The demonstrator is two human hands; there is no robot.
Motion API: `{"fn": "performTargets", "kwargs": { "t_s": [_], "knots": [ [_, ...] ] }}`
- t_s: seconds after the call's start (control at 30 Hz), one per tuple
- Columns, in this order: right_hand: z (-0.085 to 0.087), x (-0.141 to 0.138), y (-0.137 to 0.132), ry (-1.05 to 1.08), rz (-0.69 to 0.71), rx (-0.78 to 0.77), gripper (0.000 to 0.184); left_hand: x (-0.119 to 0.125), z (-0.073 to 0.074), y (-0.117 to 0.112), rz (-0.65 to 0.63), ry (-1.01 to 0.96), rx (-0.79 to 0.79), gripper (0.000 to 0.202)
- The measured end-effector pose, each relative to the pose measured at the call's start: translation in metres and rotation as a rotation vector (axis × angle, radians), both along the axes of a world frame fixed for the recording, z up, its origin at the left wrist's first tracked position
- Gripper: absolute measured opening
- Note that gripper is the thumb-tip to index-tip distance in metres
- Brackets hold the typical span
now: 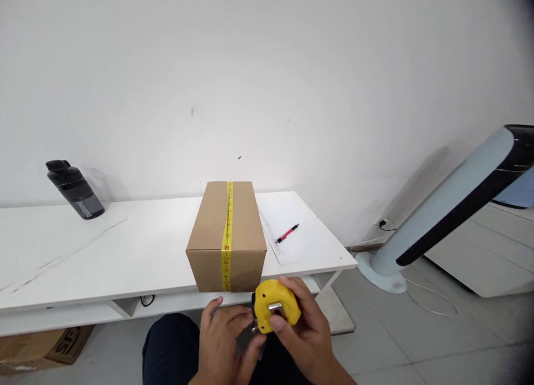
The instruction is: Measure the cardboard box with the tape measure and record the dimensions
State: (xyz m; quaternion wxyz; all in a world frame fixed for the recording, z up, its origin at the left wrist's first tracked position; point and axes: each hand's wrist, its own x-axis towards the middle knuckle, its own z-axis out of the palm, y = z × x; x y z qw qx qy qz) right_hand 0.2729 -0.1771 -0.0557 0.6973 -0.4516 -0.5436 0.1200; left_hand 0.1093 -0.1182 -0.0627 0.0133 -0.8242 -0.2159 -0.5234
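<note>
Bright, soft light, faint shadows

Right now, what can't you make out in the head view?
Head view, all:
Inside of the cardboard box: hidden by its taped top.
Writing on the paper: too small.
What the left hand pinches, if anything: its own fingers hide it.
Far side of the tape measure: faces away.
Carton under the table: cut off by left picture edge.

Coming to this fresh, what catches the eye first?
Probably the bright yellow tape measure, held in the right hand at bottom centre. Beyond it, a cardboard box with a yellow tape strip sits on the white table; a pale-blue tower fan stands at right.
</note>
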Motion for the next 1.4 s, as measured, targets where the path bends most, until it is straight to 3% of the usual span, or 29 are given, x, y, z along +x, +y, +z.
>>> {"fn": "performTargets", "kwargs": {
  "t_s": [0.1,0.2,0.3,0.43,0.57,0.7,0.8,0.93,1.03,1.13,1.23,1.33,1.4],
  "knots": [
    [-0.011,0.006,0.000,0.239,0.026,-0.173,0.045,-0.007,-0.025,0.001,0.026,0.057,0.001,0.033],
    [-0.024,0.013,0.007,0.510,0.200,-0.359,0.068,-0.020,-0.048,0.004,0.150,-0.029,-0.042,0.057],
    [-0.039,0.017,0.018,0.674,0.377,-0.511,0.091,-0.032,-0.065,0.017,0.331,-0.156,-0.238,0.078],
    [-0.048,0.011,0.028,0.778,0.487,-0.727,0.095,-0.039,-0.071,0.047,0.423,-0.150,-0.568,0.082],
    [-0.036,0.004,0.025,0.782,0.574,-0.724,0.101,-0.037,-0.065,0.055,0.357,-0.047,-0.664,0.074],
    [-0.025,0.004,0.022,0.733,0.639,-0.689,0.094,-0.041,-0.049,0.044,0.316,-0.163,-0.628,0.072],
    [-0.029,-0.001,0.026,0.687,0.779,-0.740,0.079,-0.046,-0.024,0.040,0.296,-0.195,-0.386,0.071],
    [-0.046,-0.028,0.040,0.661,0.992,-0.815,0.061,-0.042,0.016,0.042,0.246,-0.078,0.006,0.060],
    [-0.061,-0.058,0.052,0.734,1.070,-0.855,0.057,-0.030,0.031,0.050,0.240,0.019,0.096,0.051],
    [-0.071,-0.078,0.057,0.778,1.076,-0.858,0.053,-0.025,0.034,0.060,0.251,0.060,0.119,0.047],
    [-0.070,-0.071,0.047,0.768,1.027,-0.867,0.052,-0.037,0.032,0.055,0.294,0.078,0.078,0.052],
    [-0.054,-0.043,0.027,0.755,0.902,-0.769,0.061,-0.055,0.026,0.030,0.252,0.046,-0.014,0.058],
    [-0.036,-0.025,0.014,0.690,0.817,-0.641,0.062,-0.059,0.021,0.010,0.100,0.057,0.027,0.047]
  ]
}}
